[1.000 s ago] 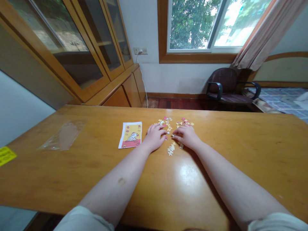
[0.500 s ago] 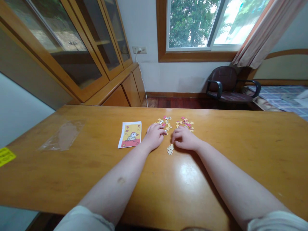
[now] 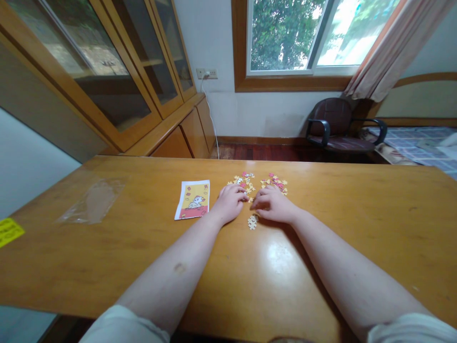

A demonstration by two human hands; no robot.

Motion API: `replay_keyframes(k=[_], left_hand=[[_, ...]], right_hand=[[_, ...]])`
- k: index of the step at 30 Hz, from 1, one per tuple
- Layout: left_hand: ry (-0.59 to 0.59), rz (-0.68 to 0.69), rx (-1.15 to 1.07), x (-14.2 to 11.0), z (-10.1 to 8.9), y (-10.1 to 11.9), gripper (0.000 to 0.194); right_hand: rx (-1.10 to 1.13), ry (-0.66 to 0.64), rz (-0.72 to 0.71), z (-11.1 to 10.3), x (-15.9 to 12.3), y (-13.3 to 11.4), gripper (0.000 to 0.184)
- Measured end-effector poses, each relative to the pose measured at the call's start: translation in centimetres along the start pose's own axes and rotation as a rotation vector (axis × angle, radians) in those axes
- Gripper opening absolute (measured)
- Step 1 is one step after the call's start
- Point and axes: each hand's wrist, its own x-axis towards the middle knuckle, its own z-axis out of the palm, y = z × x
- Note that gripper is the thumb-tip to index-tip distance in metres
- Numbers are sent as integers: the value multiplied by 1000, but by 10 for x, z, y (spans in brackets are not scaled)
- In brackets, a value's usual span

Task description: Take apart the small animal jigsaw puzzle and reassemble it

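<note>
My left hand (image 3: 231, 202) rests on the table with its fingers stretched loosely toward a loose pile of jigsaw puzzle pieces (image 3: 248, 180), yellow, pink and white. Its fingertips are close to a single yellow piece (image 3: 250, 200) lying between the hands. Across from it, my right hand (image 3: 272, 204) has its thumb and fingers apart, with nothing visible between them. A second pile of pieces (image 3: 274, 180) lies just beyond its knuckles. Below the right fingertips is a small cluster of pale pieces (image 3: 252, 222), seemingly joined. A picture card (image 3: 194, 201) with a white cartoon animal lies left of my left hand.
A clear plastic bag (image 3: 93, 202) lies flat on the left of the wooden table (image 3: 178, 281). A yellow label (image 3: 10, 232) is at the left edge. Past the far edge stand a glass-door cabinet (image 3: 157, 114) and an armchair (image 3: 332, 124).
My right hand has shifted slightly left and away from me, off the pale cluster. A yellow piece now shows between the hands. The left hand has barely moved.
</note>
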Motion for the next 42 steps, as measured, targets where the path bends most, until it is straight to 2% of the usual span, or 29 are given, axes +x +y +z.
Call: replay_keyframes(k=[6, 10, 12, 14, 16, 18, 20, 23, 27, 36, 39, 42], left_hand=[[45, -40, -17, 1, 0, 0, 26], [49, -43, -33, 1, -3, 2, 27], [53, -41, -37, 2, -4, 2, 27], [57, -29, -41, 2, -4, 2, 28], [51, -3, -53, 2, -5, 2, 29], [24, 54, -75, 1, -6, 3, 30], [-31, 149, -107, -1, -8, 6, 28], [-136, 292, -153, -4, -12, 12, 20], [-209, 341, -169, -7, -17, 17, 13], [-196, 303, -163, -4, -16, 18, 8], [-174, 240, -125, -1, -15, 17, 3], [-158, 173, -79, 2, -14, 14, 7]], right_hand=[[9, -93, -10, 0, 0, -6, 11], [87, -77, -17, 0, 3, -4, 3], [131, -19, -4, 0, 4, 2, 4], [64, 107, 90, 1, 5, 10, 7], [-96, 233, 239, 1, 5, 17, 7], [-234, 273, 346, 2, 4, 20, 7], [-301, 248, 378, 2, 2, 21, 11], [-320, 227, 351, 3, 1, 19, 25], [-283, 217, 233, 2, 1, 18, 34], [-246, 327, 108, 4, 1, 21, 36], [-223, 360, 73, 7, 2, 24, 37], [-211, 361, 60, 10, 2, 25, 36]])
